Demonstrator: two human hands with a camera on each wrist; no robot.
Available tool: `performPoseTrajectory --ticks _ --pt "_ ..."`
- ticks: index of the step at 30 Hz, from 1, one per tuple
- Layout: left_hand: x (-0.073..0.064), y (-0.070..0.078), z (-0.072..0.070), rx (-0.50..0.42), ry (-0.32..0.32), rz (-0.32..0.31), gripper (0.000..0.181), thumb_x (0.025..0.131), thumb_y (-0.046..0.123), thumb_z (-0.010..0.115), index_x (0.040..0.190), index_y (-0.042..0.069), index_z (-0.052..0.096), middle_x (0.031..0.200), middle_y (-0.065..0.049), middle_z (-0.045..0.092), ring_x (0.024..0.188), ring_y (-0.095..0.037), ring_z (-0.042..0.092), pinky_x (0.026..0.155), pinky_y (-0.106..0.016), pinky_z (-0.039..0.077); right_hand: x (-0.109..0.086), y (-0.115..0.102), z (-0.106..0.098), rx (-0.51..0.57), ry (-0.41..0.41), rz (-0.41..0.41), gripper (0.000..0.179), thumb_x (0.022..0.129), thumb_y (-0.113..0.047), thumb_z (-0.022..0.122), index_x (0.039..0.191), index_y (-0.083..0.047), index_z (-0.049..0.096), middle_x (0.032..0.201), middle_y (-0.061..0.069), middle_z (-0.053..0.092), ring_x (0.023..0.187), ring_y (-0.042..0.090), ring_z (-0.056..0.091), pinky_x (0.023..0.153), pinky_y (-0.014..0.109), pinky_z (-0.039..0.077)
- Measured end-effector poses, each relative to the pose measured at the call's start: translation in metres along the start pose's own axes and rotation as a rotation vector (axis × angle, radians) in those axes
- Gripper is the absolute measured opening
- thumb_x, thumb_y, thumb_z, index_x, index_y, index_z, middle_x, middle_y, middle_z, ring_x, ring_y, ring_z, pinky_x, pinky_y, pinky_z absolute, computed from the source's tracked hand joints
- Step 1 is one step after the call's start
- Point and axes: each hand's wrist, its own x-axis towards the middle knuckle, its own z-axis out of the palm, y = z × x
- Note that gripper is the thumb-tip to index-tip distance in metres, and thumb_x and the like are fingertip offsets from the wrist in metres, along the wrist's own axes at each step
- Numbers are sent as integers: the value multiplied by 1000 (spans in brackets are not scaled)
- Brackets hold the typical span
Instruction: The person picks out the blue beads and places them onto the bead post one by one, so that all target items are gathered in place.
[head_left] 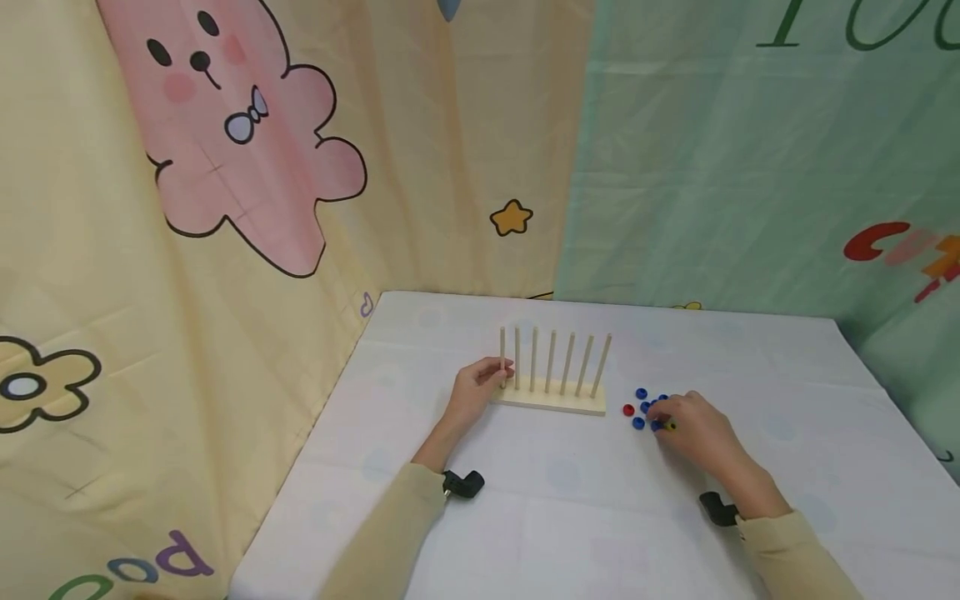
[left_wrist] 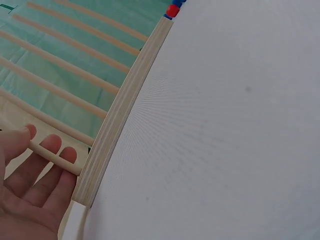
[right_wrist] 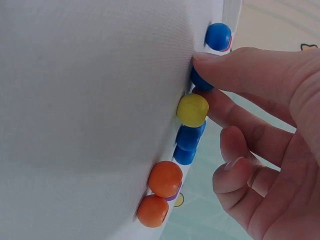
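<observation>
A pale wooden peg stand [head_left: 551,402] with a row of several upright rods stands on the table. My left hand [head_left: 474,388] grips the leftmost rod [left_wrist: 57,159] low down, thumb on one side and fingers on the other. To the right of the stand, my right hand [head_left: 699,429] reaches down among small round beads. Its thumb and index finger pinch a blue bead [right_wrist: 201,81], partly covered by the thumb. Right beside that bead is a yellow bead [right_wrist: 193,110]. The other right fingers are curled loosely.
Blue beads [right_wrist: 188,138] and two orange beads [right_wrist: 165,178] lie close by, with a bit of purple behind them. A red bead [head_left: 628,410] lies on the cluster's left. The white-covered table [head_left: 555,508] meets printed curtains [head_left: 465,150] at its back and left.
</observation>
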Motion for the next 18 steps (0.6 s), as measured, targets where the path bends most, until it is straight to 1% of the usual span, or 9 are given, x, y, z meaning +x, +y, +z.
performPoseTrajectory --ticks 2,7,14,18 --pt "-1 -1 0 3 -2 2 21 100 11 64 117 2 71 107 -11 73 104 -25 68 86 -23 52 0 -1 0 -4 -4 8 16 79 -6 82 94 -13 79 86 -3 68 85 23 55 71 45 52" --pt "-1 -2 0 11 -7 21 20 100 10 63 116 2 71 105 -12 74 103 -25 68 85 -23 52 0 -2 -2 -1 -8 20 14 79 -6 81 92 -12 79 86 -2 67 83 23 53 68 44 51" --pt "-11 32 -5 -7 -83 39 23 100 -2 58 119 -14 64 111 -31 68 110 -45 63 87 -22 50 -3 -4 -2 25 20 32 15 79 -8 81 93 -12 79 93 1 69 86 24 54 71 46 53" --pt "-13 29 -5 -18 -83 51 23 100 -2 58 119 -13 64 111 -30 68 110 -44 63 86 -18 49 -5 -7 -6 6 53 23 18 79 -9 81 97 -10 79 92 3 67 86 24 54 70 45 52"
